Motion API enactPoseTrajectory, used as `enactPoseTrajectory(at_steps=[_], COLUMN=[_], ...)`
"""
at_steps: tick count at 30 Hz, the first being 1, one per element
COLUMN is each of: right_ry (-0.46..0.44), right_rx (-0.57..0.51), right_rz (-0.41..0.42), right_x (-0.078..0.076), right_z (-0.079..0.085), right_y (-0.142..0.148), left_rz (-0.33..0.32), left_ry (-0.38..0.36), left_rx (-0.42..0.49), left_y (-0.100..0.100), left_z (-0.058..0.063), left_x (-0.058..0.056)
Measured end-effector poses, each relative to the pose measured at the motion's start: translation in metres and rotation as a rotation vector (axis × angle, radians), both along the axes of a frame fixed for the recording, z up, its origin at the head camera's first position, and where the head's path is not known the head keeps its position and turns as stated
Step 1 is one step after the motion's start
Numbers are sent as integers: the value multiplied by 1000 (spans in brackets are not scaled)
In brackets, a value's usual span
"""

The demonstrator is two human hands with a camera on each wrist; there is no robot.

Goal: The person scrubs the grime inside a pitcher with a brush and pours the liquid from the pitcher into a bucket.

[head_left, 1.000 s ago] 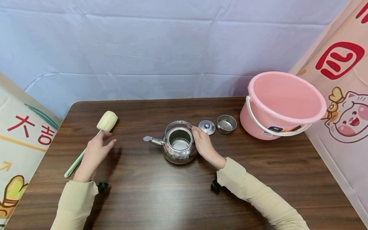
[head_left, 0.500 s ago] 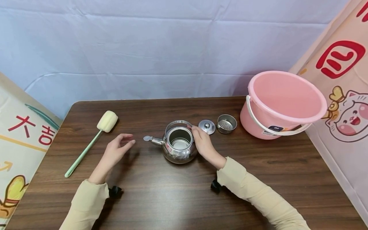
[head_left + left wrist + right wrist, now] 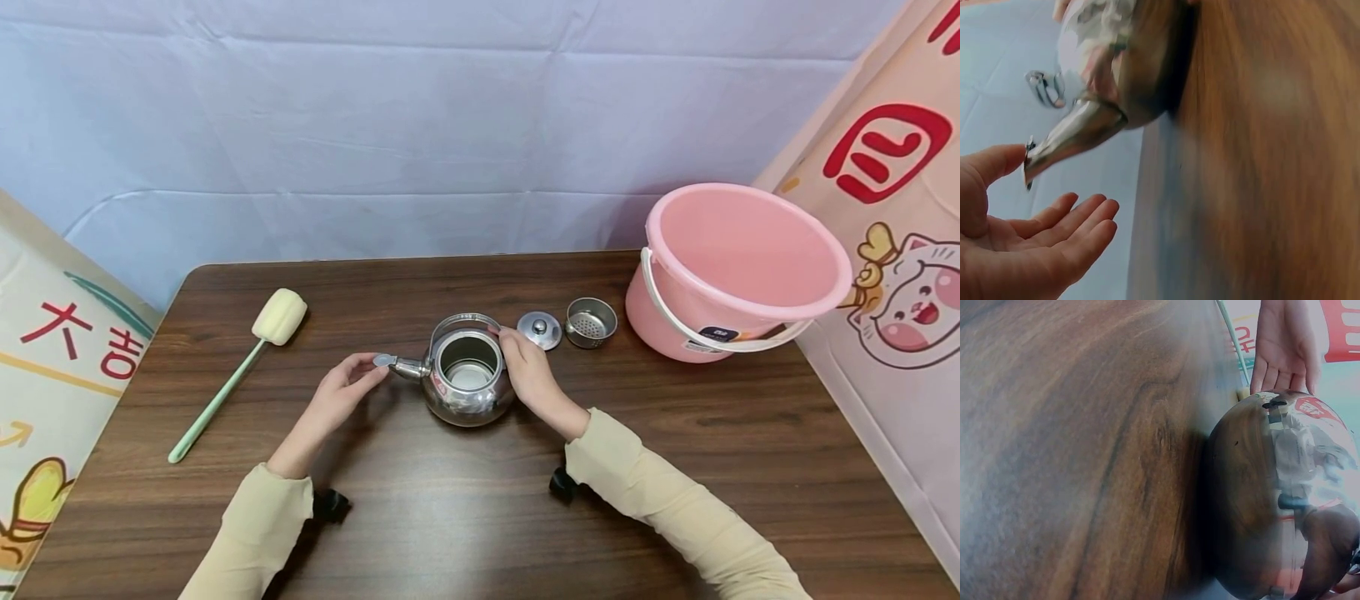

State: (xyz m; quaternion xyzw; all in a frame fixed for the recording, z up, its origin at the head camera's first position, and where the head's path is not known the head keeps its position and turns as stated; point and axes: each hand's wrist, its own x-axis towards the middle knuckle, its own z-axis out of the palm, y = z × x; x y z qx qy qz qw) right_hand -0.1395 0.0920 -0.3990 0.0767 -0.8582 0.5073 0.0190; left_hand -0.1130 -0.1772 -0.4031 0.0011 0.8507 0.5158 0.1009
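A shiny steel kettle (image 3: 468, 410) stands lidless at mid-table, its hoop handle raised and its spout (image 3: 410, 368) pointing left. At the spout's tip is a small flip cap (image 3: 385, 360). My left hand (image 3: 339, 398) has reached this tip; in the left wrist view its thumb (image 3: 1000, 161) touches the tip, while the other fingers lie loosely extended below. On the kettle's other side my right hand (image 3: 536, 379) holds the body near the handle's base, with its fingers partly hidden. Behind that hand are a steel lid (image 3: 539, 332) and a perforated strainer cup (image 3: 592, 323).
A pink bucket (image 3: 690, 329) with a white handle stands at the table's back right. To the left lies a sponge brush (image 3: 280, 317) with a long green handle. Light cloth hangs behind the wooden table (image 3: 465, 508), and printed panels flank it.
My left hand has moved right, away from the sponge brush lying on the table, to the kettle's spout tip. The right hand and kettle have stayed in place.
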Motion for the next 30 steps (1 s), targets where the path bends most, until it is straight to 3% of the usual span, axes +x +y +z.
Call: enactPoseTrajectory(at_steps=[7,15,19,30], right_ry=[-2,1,10,-23], right_rx=[6,9,7,0], right_rz=[-5,-8,4,-6], right_x=[-1,-1,-1,1], right_z=[0,-2,-1,0], right_y=[0,0,-1,0], left_rz=[32,126,160,209], left_ry=[-14,-92,-99,-115], left_rx=[98,442,551,587], left_y=[16,35,43,56], left_z=[-4,-10,-12,-17], left_x=[-1,-1,-1,-3])
